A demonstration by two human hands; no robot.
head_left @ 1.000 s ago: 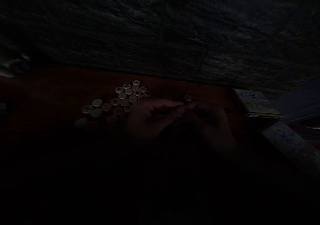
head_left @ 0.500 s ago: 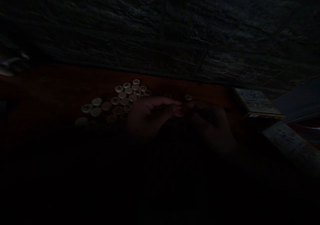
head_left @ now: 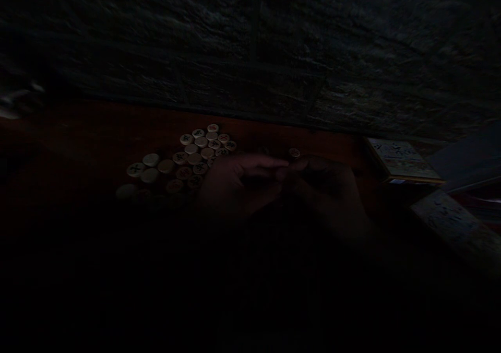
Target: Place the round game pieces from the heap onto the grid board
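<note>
The scene is very dark. My left hand (head_left: pixel 237 183) and my right hand (head_left: pixel 326 188) meet at the fingertips over the wooden table. Both are closed in a pinch around a Chinese chess piece; it is hidden behind the fingers now, though its red-marked face showed a moment earlier. Left of my hands lies a cluster of round wooden Chinese chess pieces (head_left: pixel 194 159), some with red or black characters up, others blank side up. One more Chinese chess piece (head_left: pixel 294 153) lies just beyond my right fingers.
A patterned box (head_left: pixel 403 160) stands at the table's right end, with a second patterned flat item (head_left: pixel 454 222) nearer me. A rough stone wall (head_left: pixel 250 50) rises along the far edge of the reddish-brown table (head_left: pixel 129 120). Something pale and unclear (head_left: pixel 19 102) is at far left.
My left thumb and fingers have shifted slightly right and closed toward my right fingertips. The red-marked piece that showed between them is now covered. The pieces on the table have stayed put.
</note>
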